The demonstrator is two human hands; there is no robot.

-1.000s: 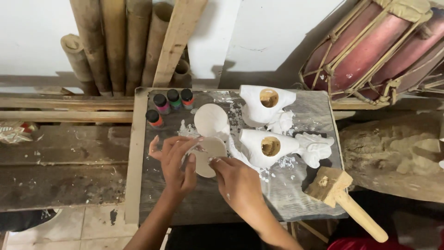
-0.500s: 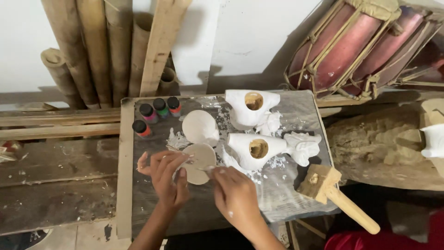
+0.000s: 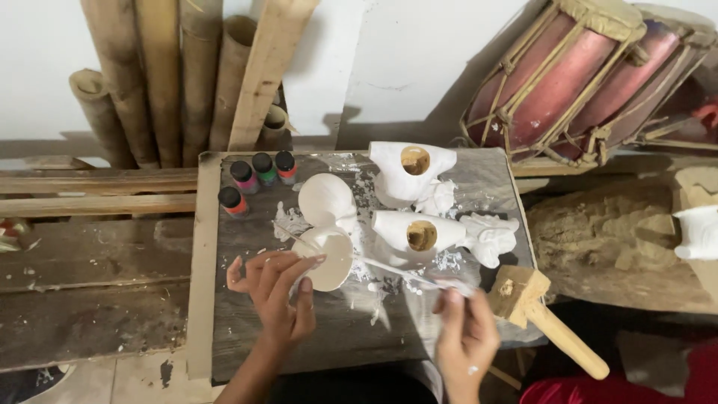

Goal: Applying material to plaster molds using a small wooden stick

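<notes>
White round dish [image 3: 329, 258] sits mid-surface [image 3: 299, 344], tilted, beside the white carvings [image 3: 419, 232]. I see my left hand [image 3: 280, 295] palm-down, fingers [image 3: 303, 265] spread and touching its rim; my right hand [image 3: 464, 337] pinches a thin brush [image 3: 404, 273] reaching toward it.

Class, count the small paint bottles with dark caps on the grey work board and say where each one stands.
4. Three stand in a row at the board's far left corner: pink, green, red. An orange one stands just nearer. None seems hidden.
</notes>
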